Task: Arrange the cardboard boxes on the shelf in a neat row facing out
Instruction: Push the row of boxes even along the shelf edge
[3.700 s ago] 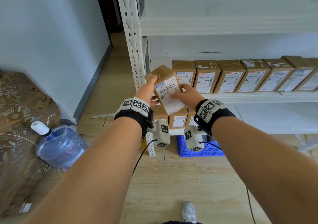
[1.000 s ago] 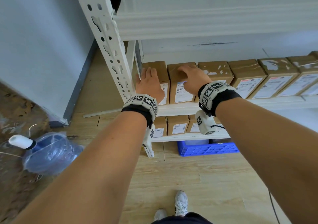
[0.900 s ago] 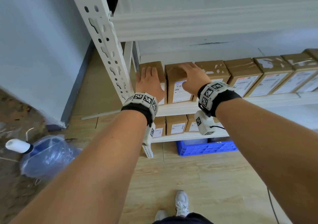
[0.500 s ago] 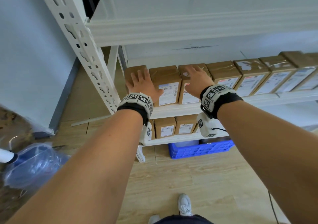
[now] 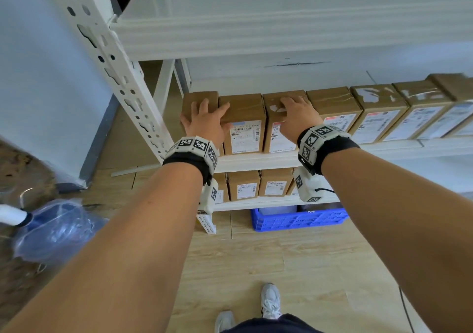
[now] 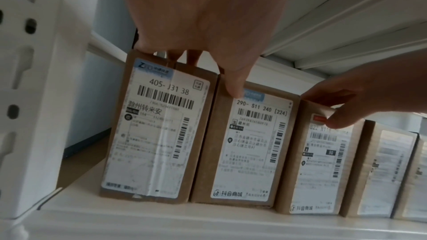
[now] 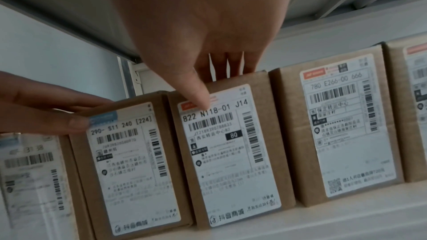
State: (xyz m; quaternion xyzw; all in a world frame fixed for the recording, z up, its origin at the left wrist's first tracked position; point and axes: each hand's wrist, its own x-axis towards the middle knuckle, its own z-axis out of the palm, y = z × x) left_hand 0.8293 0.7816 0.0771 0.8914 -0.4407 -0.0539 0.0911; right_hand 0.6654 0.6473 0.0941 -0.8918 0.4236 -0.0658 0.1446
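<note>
Brown cardboard boxes with white shipping labels stand in a row on the white shelf (image 5: 256,160), labels facing out. My left hand (image 5: 204,121) lies flat over the top of the leftmost box (image 5: 198,99), its thumb touching the upper front of the second box (image 6: 247,145). My right hand (image 5: 297,115) rests with spread fingers on top of the third box (image 7: 231,152), and its thumb presses the label's red strip. The three boxes stand upright and touch side by side. The row of further boxes (image 5: 378,112) runs off to the right.
The perforated white upright (image 5: 115,64) stands just left of the leftmost box, and an upper shelf (image 5: 281,33) hangs above. More boxes (image 5: 243,185) line the lower shelf over a blue crate (image 5: 299,218). A bagged water bottle (image 5: 56,227) lies on the floor at left.
The box I held in both hands now stands at the row's left end. My right hand shifted from the second box to the third; my left stayed on the leftmost.
</note>
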